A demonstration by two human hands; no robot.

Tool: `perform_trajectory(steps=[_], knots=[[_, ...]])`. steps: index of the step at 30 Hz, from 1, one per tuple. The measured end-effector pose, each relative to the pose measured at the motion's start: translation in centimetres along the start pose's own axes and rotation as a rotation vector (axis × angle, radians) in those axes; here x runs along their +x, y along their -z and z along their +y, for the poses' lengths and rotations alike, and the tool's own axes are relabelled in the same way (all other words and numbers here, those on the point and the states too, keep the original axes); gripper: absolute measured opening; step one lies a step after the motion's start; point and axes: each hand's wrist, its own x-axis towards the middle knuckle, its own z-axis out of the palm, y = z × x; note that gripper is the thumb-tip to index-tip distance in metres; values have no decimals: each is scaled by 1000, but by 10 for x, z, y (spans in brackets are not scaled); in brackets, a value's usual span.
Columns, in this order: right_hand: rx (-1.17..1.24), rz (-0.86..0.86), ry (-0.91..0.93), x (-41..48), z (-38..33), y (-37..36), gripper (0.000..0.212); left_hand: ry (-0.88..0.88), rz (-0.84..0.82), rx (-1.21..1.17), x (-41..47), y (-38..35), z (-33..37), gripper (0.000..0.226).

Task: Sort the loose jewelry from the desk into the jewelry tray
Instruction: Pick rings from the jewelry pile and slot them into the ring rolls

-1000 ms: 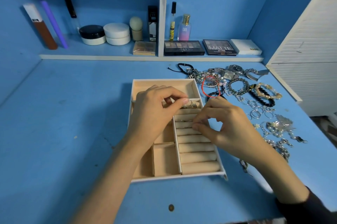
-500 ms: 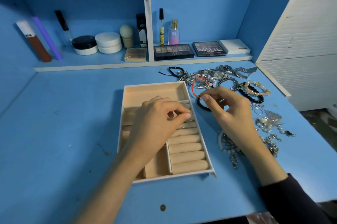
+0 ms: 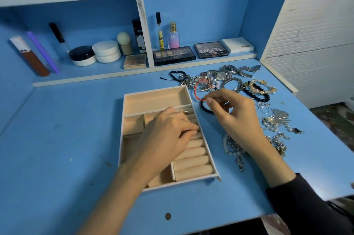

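Observation:
The beige jewelry tray [image 3: 153, 90] lies mid-desk, with ring rolls along its right side. A silver ring [image 3: 185, 112] sits in an upper roll slot. My left hand [image 3: 170, 137] rests on the rolls with its fingers curled down, and anything under the fingertips is hidden. My right hand [image 3: 233, 118] is to the right of the tray. Its thumb and forefinger pinch the near end of a red cord bracelet [image 3: 195, 91]. A black bead bracelet [image 3: 203, 107] lies just under those fingers. The loose jewelry pile [image 3: 222, 77] spreads behind and to the right.
Watches [image 3: 229, 69], beaded bracelets [image 3: 258, 89], small rings [image 3: 264, 107], a silver leaf piece with pearls [image 3: 277, 119] and chains [image 3: 236, 151] lie along the desk's right side. Makeup palettes [image 3: 173, 55] and jars stand on the low back shelf. A white slatted panel [image 3: 316, 43] bounds the right.
My right hand left the tray, moved up-right to the pile and pinched the red bracelet. My left hand slid nearer along the ring rolls, away from the ring in its slot.

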Motion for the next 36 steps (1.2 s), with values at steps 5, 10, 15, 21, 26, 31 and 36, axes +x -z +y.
perform_trajectory(steps=[5, 10, 15, 21, 26, 31, 36], knots=[[1, 4, 20, 0, 0, 0, 11, 19, 17, -24, -1, 6, 2, 15], [15, 11, 13, 0, -1, 0, 12, -12, -12, 45, 0, 4, 1, 14], [26, 28, 10, 0, -2, 1, 13, -46, -13, 113, -1, 3, 2, 18], [19, 26, 15, 0, -2, 1, 14, -15, -24, 102, -2, 2, 1, 22], [51, 82, -51, 4, 1, 13, 11, 88, -16, 47, 3, 3, 5, 17], [-11, 114, -123, 17, 19, 47, 10, 128, 1, -25, 26, 0, 16, 14], [-206, 114, -137, 25, 43, 71, 26, 124, -164, -42, 63, -24, 24, 18]])
